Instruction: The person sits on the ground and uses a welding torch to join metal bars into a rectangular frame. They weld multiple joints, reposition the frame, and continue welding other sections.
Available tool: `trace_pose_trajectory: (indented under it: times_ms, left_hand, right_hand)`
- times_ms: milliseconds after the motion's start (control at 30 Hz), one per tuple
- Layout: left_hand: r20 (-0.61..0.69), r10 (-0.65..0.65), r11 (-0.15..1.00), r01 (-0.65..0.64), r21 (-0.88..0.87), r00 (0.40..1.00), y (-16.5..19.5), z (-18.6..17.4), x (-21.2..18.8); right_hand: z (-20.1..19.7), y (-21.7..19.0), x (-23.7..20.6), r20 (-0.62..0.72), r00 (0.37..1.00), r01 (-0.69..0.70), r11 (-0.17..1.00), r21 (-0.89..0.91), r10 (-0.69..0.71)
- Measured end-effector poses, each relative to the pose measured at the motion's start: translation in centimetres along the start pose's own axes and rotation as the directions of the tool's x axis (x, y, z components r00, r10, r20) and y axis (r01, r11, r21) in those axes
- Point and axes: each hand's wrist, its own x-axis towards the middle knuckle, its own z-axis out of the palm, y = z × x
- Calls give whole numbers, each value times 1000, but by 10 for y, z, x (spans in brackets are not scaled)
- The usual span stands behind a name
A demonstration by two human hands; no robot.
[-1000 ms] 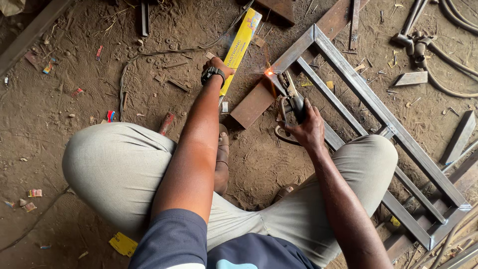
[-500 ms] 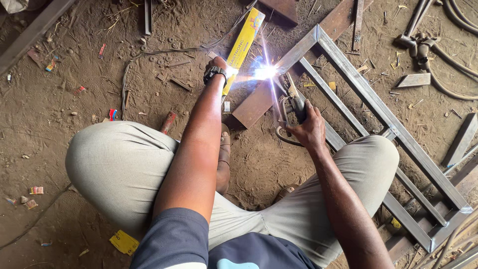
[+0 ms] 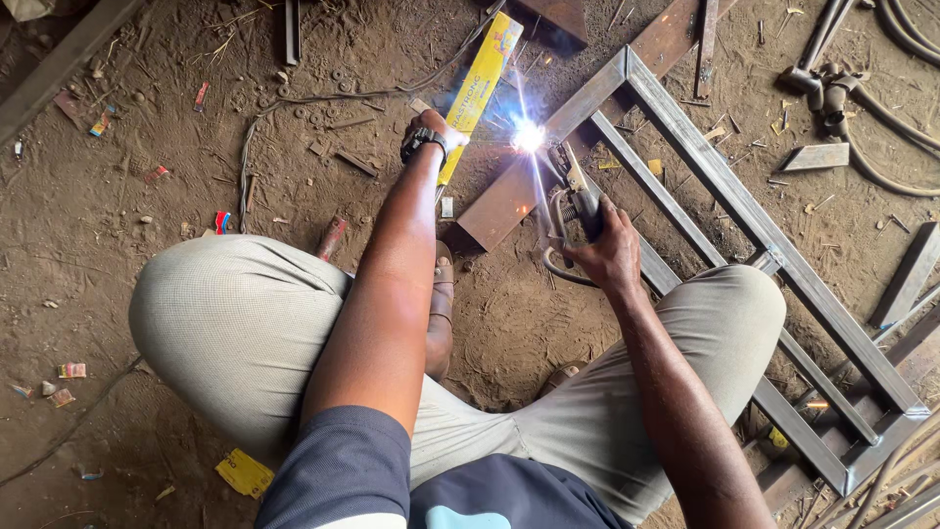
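Right hand (image 3: 612,250) grips a welding electrode holder (image 3: 578,201), arc flaring at the steel frame's (image 3: 725,186) twelve-o'clock corner; left hand (image 3: 428,127), closed, steadies a yellow electrode box (image 3: 480,83) at eleven, bare dirt floor (image 3: 147,176) beyond.

Bare dirt floor (image 3: 147,186) (strewn with metal scraps (image 3: 818,157)) under daylight.

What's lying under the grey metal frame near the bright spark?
A rusty flat steel bar runs diagonally under the metal frame, resting on the dirt floor. The welding glare hides where they meet.
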Motion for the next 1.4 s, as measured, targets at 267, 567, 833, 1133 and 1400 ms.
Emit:
trace_pose_trajectory:
  times_ms: [267, 567, 833, 1133, 1400]
  left_hand:
    - [34, 47, 998, -45, -52, 998, -3, 2, 1]
    - [40, 40, 998, -38, -50, 998, -4, 6, 4]
    - [53, 51, 998, -49, -37, 997, -2, 2, 1]
    - [71, 32, 997, -27, -70, 997, -3, 7, 1]
    - [69, 14, 998, -10, -69, 997, -2, 0, -7]
  right_hand:
    - [-1, 1, -1, -93, 992, 91, 996, 22, -89]
    - [2, 0, 0, -49, 995, 83, 997, 11, -82]
    - [3, 1, 1, -40, 995, 89, 996, -11, -90]
    - [2, 5, 3, 90, 985, -170, 883, 437, 145]
    - [-5, 22, 18, 527, 779, -609, 211, 765, 339]
